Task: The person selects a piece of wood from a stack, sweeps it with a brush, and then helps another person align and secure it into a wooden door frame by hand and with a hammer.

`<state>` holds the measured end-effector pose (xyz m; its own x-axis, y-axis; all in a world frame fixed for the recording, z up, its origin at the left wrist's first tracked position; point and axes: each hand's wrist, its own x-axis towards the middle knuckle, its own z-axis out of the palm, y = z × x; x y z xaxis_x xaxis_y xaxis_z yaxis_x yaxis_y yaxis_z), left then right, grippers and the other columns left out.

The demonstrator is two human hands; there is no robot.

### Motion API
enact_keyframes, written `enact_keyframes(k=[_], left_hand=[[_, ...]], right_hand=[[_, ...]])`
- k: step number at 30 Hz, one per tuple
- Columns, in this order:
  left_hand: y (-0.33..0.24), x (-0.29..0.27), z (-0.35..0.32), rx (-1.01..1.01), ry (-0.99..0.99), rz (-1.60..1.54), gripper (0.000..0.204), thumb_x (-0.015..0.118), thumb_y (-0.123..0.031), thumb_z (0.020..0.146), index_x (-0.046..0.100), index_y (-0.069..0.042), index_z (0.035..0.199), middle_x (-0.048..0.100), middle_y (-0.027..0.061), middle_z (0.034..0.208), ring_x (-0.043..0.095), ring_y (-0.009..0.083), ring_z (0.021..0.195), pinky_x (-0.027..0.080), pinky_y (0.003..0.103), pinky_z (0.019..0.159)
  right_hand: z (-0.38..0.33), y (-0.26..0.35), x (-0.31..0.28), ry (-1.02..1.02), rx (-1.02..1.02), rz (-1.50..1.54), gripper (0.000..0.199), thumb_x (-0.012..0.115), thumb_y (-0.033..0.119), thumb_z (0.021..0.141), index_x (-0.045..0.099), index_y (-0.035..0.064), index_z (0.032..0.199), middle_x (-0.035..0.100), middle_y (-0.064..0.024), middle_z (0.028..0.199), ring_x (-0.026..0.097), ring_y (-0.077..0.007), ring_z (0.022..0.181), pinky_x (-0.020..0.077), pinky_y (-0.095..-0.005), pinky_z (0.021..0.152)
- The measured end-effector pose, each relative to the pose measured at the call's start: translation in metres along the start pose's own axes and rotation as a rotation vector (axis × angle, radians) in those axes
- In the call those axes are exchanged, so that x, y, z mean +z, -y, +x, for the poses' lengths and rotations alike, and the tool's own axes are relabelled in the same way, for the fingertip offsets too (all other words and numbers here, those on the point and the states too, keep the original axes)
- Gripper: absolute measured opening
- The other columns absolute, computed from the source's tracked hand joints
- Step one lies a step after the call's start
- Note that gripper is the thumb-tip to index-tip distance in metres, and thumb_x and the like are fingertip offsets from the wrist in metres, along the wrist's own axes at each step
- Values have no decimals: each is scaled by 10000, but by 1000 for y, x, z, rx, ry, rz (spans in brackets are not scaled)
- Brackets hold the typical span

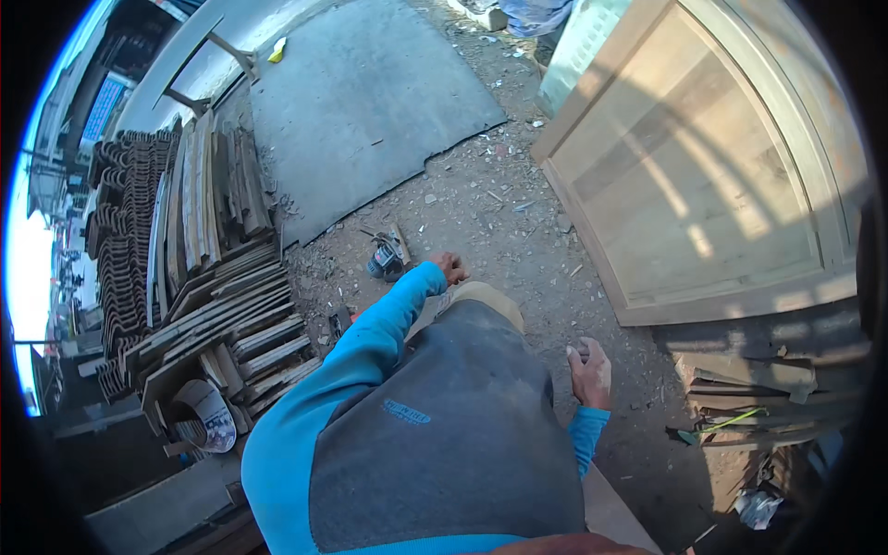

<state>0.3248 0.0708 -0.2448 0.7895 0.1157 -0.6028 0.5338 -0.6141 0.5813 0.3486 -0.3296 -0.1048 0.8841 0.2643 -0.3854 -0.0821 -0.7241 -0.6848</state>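
My left arm, in a bright blue sleeve, reaches forward, and my left hand (450, 268) is beside my knee, above the dirt ground. Its fingers bend downward and are partly hidden, so I cannot make out whether they hold anything. A dark power tool (384, 263) with a cord lies on the ground just left of that hand, against a short strip of wood (400, 243). At my right side hangs my right hand (590, 373), dusty, its fingers loosely apart with nothing in them. The nearest large thing to it is a panelled wooden door (703, 185).
Stacked planks (245, 310) and curved roof tiles (125, 268) line the left, near a white bucket (205, 416). A grey sheet (370, 102) lies on the ground ahead. Wood offcuts (754, 379) are piled at right. An orange-and-dark tool (341, 322) lies near my left arm.
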Motion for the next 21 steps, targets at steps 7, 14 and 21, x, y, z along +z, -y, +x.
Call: enact_keyframes(k=[7, 14, 21], left_hand=[[68, 59, 52, 245, 131, 443, 440, 705, -412, 831, 702, 24, 766, 710, 218, 755, 711, 309, 709, 553, 424, 691], [-11, 53, 146, 205, 241, 741, 318, 721, -370, 815, 715, -52, 830, 713, 212, 796, 700, 349, 703, 558, 455, 677], [-200, 53, 308, 43, 234, -217, 362, 672, -383, 888, 590, -42, 801, 703, 171, 734, 675, 277, 599, 531, 445, 494]], right_hand=[[73, -24, -73, -144, -168, -176, 358, 616, 326, 917, 584, 21, 1102, 620, -220, 1031, 639, -414, 951, 517, -498, 819], [123, -52, -103, -253, -186, -3, 357, 636, 333, 903, 578, 19, 1061, 633, -231, 1024, 653, -415, 940, 515, -514, 816], [114, -121, -183, -289, 172, 15, 398, 597, 346, 930, 582, 18, 1156, 617, -262, 1144, 614, -439, 1056, 493, -516, 905]])
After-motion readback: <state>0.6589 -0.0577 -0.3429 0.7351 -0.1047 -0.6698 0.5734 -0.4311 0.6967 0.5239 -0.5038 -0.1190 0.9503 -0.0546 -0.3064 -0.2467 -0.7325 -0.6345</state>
